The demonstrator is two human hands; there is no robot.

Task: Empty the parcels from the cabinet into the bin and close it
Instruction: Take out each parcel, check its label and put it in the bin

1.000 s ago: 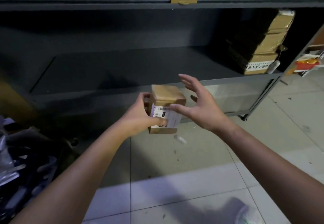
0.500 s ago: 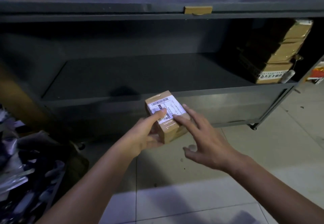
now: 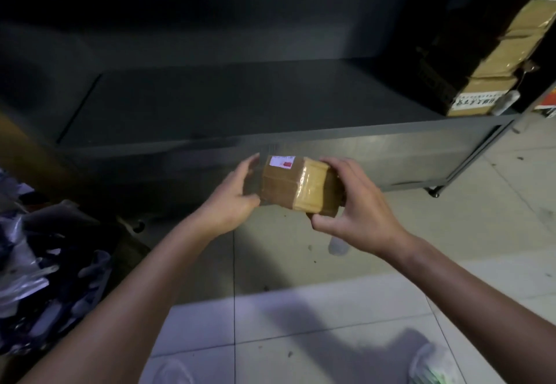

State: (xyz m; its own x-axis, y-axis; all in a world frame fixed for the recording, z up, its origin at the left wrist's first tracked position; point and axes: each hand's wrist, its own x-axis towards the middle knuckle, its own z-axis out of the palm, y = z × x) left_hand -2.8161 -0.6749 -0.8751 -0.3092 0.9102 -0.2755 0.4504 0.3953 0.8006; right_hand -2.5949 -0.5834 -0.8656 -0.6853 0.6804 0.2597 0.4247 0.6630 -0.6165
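Fronting the dark cabinet (image 3: pixel 391 155), pale floor tiles (image 3: pixel 301 308) (perhaps gritty) underlie the parcel (image 3: pixel 296 185).

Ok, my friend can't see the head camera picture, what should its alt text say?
A left hand and a right hand hold a small taped brown parcel in front of an open dark cabinet. A stack of parcels stands at its right end; bags lie lower left.

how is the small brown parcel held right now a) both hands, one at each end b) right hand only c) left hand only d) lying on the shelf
a: the left hand and the right hand each hold one end of the small brown parcel.
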